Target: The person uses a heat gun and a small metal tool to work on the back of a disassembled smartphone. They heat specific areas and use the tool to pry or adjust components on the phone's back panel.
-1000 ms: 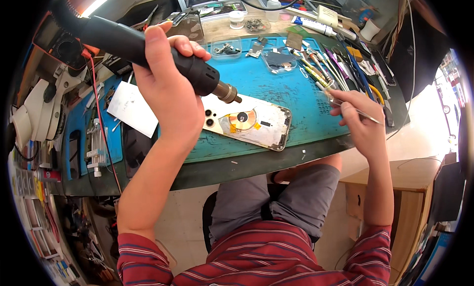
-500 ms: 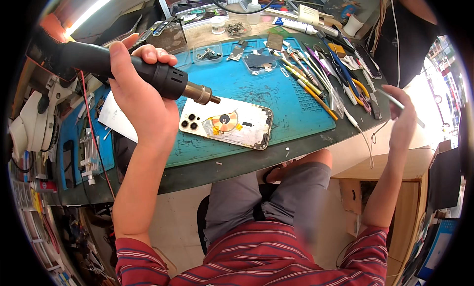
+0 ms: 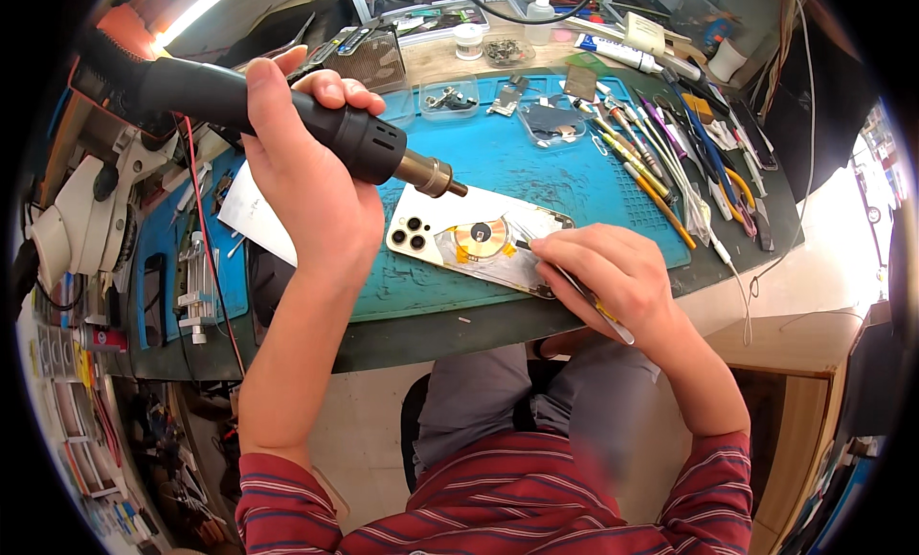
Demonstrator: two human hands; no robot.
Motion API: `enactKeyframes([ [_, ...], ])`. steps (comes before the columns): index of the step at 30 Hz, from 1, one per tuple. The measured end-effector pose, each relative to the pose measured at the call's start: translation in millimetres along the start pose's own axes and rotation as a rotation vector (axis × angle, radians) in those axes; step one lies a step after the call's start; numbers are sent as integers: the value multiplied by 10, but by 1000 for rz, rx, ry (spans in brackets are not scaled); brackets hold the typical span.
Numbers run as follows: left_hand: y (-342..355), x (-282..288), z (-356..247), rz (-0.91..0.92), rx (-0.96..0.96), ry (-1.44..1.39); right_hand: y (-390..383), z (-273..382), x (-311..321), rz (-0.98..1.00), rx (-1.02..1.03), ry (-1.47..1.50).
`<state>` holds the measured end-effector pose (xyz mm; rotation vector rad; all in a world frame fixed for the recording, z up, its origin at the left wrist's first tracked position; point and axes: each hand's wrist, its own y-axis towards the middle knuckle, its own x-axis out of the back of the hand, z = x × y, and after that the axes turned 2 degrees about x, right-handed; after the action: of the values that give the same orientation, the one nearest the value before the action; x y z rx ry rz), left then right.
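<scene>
My left hand (image 3: 311,172) is wrapped round the black handle of a hot air gun (image 3: 359,138). Its metal nozzle (image 3: 431,175) points down to the right, a little above the phone. The white phone (image 3: 421,244) lies back side up on the blue mat, with three camera lenses at its left end. Part of its back cover is gone, baring a copper charging coil (image 3: 481,237) and yellow tape bits. Pinched in my right hand (image 3: 613,272) is a slim silver metal tool (image 3: 598,311). The tool's dark tip is at the bared area beside the coil; whether it touches is unclear. My fingers cover the phone's right end.
A blue work mat (image 3: 431,292) covers much of the dark table. Pens, tweezers and pliers (image 3: 742,191) crowd the right side. Small clear boxes of parts (image 3: 450,97) stand at the back. White paper (image 3: 254,215) lies left, near a microscope (image 3: 72,220). A white cable (image 3: 742,287) hangs over the edge.
My right hand has come in from the far right with the silver tool, over the phone's right part. My left hand still holds the hot air gun above the phone. The whole view has shifted slightly.
</scene>
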<state>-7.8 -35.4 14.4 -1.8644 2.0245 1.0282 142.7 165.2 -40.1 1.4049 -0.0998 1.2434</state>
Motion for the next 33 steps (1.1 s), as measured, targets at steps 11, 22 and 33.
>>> enactKeyframes([
  [11, -31, -38, 74, 13, 29, 17, 43, -59, -32, 16, 36, 18],
  [22, -50, -41, 112, 16, 30, 44, 38, -81, -60, 12, 42, 14],
  [33, -80, -42, 158, 47, 43, 42, 29, -88, -72, 4, 50, -7],
])
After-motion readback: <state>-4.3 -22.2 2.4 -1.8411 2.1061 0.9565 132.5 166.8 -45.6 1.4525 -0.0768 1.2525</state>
